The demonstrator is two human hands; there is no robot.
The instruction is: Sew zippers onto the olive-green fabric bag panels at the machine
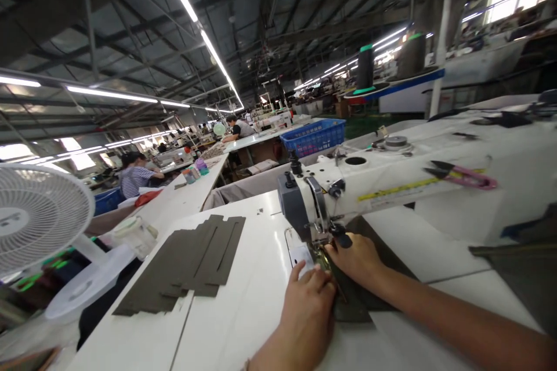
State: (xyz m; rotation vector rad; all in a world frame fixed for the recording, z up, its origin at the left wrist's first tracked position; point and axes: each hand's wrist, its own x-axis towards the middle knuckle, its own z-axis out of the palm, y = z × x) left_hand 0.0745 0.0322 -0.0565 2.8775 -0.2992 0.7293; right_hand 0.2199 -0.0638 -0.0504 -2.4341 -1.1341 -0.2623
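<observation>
A dark olive fabric piece [387, 252] lies under the head of a white sewing machine [311, 203], spreading over the table to the right and towards me. A narrow strip with a brassy glint, perhaps a zipper [322, 259], runs along it near the presser foot. My left hand [308, 310] is at the fabric's left edge, its fingers curled and closed on it; the thumb is hidden. Close to the needle area, my right hand [359, 258] grips the fabric between thumb and fingers. What lies beneath both palms is hidden.
Overlapping cut olive panels [191, 261] lie left on the white table. Pink-handled thread snips [465, 175] rest on the machine arm beside a yellow tape measure [402, 187]. A white fan [39, 220] stands left. Behind are a blue crate [313, 136] and a seated person [137, 177].
</observation>
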